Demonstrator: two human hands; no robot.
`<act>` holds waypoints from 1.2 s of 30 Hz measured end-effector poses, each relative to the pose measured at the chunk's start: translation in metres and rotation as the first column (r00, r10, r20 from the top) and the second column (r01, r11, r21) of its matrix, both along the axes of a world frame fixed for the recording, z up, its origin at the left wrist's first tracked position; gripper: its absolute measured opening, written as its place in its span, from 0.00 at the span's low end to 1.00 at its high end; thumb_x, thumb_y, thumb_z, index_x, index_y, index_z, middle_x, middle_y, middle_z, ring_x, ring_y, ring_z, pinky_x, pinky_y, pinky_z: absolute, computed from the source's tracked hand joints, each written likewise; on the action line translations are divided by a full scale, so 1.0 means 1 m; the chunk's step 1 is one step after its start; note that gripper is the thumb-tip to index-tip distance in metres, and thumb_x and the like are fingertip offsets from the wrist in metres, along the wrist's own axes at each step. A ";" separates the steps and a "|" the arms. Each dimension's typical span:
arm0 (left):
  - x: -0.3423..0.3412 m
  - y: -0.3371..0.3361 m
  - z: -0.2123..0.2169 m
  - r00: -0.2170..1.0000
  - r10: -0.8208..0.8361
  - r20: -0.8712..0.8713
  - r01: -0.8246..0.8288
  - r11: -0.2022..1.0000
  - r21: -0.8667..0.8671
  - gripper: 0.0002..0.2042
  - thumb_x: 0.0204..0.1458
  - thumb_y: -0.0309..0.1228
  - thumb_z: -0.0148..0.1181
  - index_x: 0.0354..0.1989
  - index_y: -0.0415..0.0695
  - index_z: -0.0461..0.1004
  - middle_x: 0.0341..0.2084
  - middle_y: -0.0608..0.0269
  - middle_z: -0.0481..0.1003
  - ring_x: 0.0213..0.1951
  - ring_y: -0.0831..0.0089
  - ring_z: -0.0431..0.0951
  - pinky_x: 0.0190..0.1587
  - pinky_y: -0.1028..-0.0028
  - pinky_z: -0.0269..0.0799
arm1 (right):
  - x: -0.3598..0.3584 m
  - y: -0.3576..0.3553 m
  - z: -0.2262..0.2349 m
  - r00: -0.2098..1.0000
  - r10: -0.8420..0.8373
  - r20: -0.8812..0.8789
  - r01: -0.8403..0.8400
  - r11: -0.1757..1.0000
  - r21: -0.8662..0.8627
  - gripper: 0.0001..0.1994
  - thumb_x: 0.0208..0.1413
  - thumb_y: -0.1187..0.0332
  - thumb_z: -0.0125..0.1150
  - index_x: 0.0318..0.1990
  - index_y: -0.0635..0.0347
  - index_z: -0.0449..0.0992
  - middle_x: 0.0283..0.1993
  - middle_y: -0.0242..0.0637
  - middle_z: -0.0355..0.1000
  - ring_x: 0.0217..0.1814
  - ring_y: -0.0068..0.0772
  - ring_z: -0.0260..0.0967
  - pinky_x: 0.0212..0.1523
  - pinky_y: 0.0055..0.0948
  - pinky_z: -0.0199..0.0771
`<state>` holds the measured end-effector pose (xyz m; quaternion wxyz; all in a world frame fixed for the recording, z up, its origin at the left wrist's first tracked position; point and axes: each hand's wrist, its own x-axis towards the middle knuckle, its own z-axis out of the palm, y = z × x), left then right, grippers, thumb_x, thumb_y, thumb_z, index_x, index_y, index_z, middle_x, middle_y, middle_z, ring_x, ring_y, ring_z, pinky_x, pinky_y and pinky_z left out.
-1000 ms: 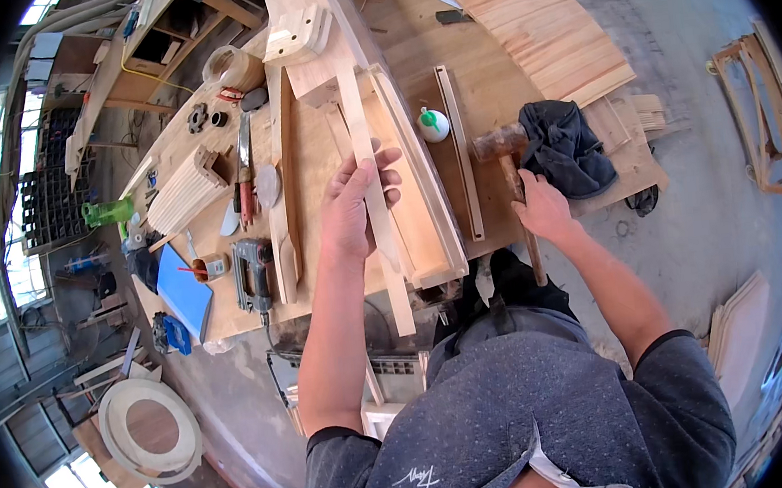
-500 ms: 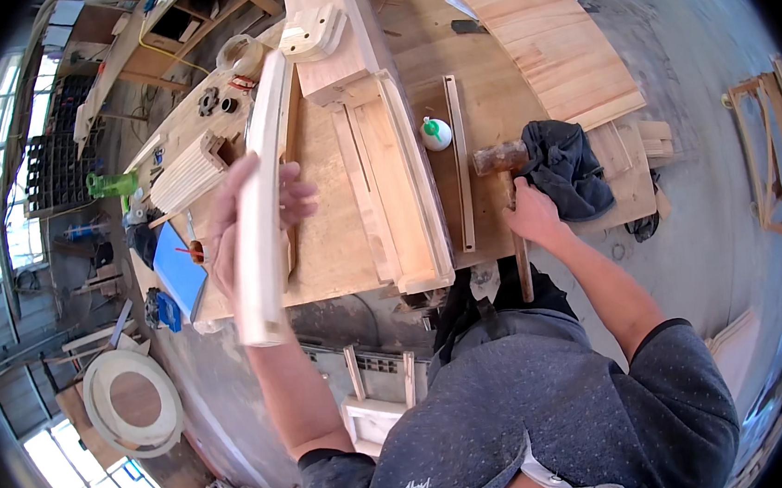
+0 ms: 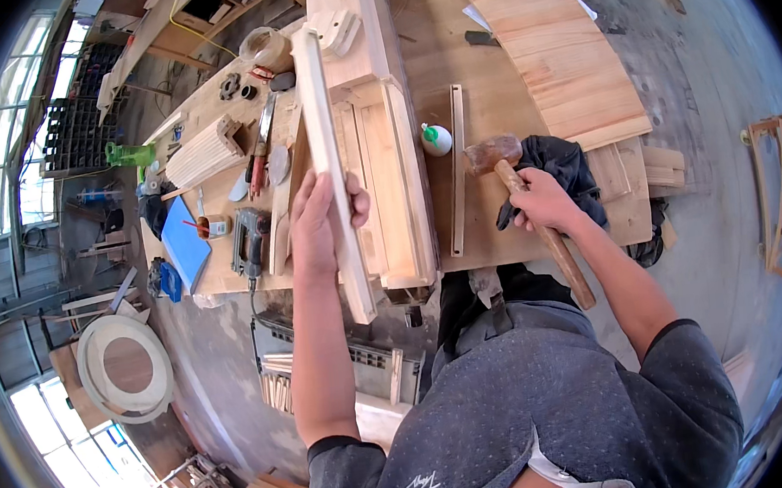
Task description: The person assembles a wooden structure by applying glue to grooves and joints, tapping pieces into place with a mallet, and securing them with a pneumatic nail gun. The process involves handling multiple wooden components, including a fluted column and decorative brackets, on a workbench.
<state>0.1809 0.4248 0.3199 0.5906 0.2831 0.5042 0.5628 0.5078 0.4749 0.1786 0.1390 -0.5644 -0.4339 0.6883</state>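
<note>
1. A person's left hand (image 3: 320, 227) grips a long pale wooden slat (image 3: 332, 170), held lengthwise over the workbench (image 3: 501, 225).
2. At three o'clock from it, the right hand (image 3: 544, 205) clasps a wooden mallet (image 3: 527, 204).
3. Between them lie a wooden frame assembly (image 3: 393, 188) and a thin strip (image 3: 456, 169).

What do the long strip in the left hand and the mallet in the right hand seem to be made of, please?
Long strip: pale, unfinished-looking wood, matte with faint grain. Mallet: brown wooden handle; the rounded head looks like wood or perhaps rubber, too blurred to tell.
</note>
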 end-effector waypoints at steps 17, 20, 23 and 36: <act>0.062 0.012 -0.068 0.509 -0.202 -0.836 -0.035 0.966 -0.255 0.19 0.59 0.24 0.53 0.58 0.30 0.63 0.42 0.31 0.75 0.48 0.39 0.77 0.52 0.56 0.71 | 0.020 0.065 0.084 0.917 -0.170 -0.361 0.226 0.967 0.118 0.13 0.67 0.64 0.57 0.54 0.57 0.66 0.26 0.26 0.65 0.17 0.13 0.62 0.16 0.17 0.64; 0.071 0.018 -0.075 0.494 -0.150 -0.856 -0.061 0.976 -0.207 0.16 0.57 0.24 0.54 0.52 0.31 0.65 0.36 0.35 0.75 0.44 0.39 0.77 0.48 0.54 0.71 | 0.012 0.075 0.084 0.938 -0.130 -0.320 0.181 0.974 0.134 0.08 0.66 0.65 0.58 0.45 0.56 0.67 0.26 0.25 0.65 0.17 0.13 0.62 0.15 0.18 0.64; 0.076 0.025 -0.077 0.474 -0.123 -0.872 -0.084 0.979 -0.184 0.17 0.57 0.24 0.55 0.54 0.31 0.65 0.38 0.35 0.75 0.45 0.39 0.77 0.48 0.54 0.71 | 0.007 0.086 0.083 0.956 -0.063 -0.287 0.116 0.979 0.170 0.08 0.65 0.65 0.58 0.44 0.56 0.67 0.25 0.24 0.64 0.17 0.13 0.61 0.15 0.19 0.63; 0.079 0.034 -0.086 0.450 -0.095 -0.888 -0.098 0.983 -0.154 0.23 0.56 0.21 0.53 0.61 0.28 0.61 0.41 0.26 0.75 0.47 0.33 0.76 0.49 0.48 0.72 | -0.028 0.145 0.095 0.959 0.265 0.103 -0.275 0.766 0.582 0.26 0.65 0.63 0.58 0.68 0.59 0.64 0.26 0.30 0.70 0.23 0.22 0.65 0.29 0.31 0.69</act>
